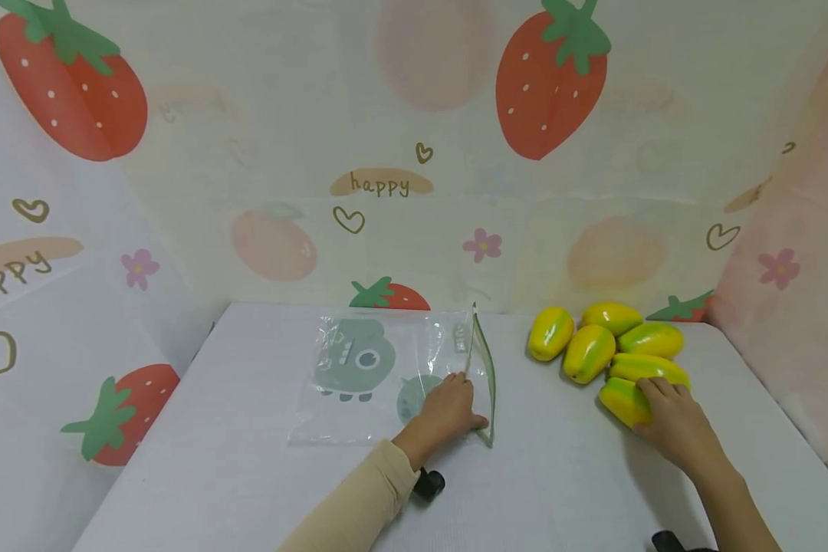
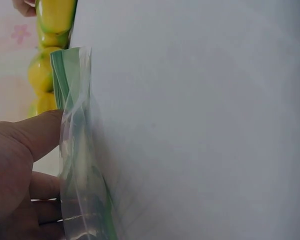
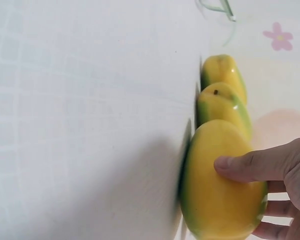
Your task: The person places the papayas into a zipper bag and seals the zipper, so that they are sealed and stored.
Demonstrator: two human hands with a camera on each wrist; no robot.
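The right hand [image 1: 679,431] is holding the nearest yellow-green fruit [image 1: 623,402], which is lying toward the right edge of the white worktop [image 1: 538,483]. Its grip is curling round the fruit: in the right wrist view the thumb is pressing on one face while the other fingers are reaching round the opposite side. Five more fruits are lying in a cluster just beyond it, reaching back toward the worktop's far right corner: a long fruit [image 1: 652,368] right beside the held one, then a right-hand fruit [image 1: 652,340], a middle fruit [image 1: 589,354], a left-hand fruit [image 1: 550,334] and a back fruit [image 1: 611,317] close to the far edge.

The left hand [image 1: 447,410] is resting at the mouth of a clear bag [image 1: 403,345] that is lying flat near the far edge, left of the cluster. The bag's green closure strip [image 1: 493,376] is facing the fruits, and the mouth is gaping. In the left wrist view thumb and fingers are standing apart at the film; whether that grip is pinching it, I cannot tell. A green cartoon creature [image 1: 359,356] is showing on the bag. A beige sleeve [image 1: 359,498] is covering the left forearm, and a strawberry-patterned cloth [image 1: 269,130] is hanging behind the worktop.
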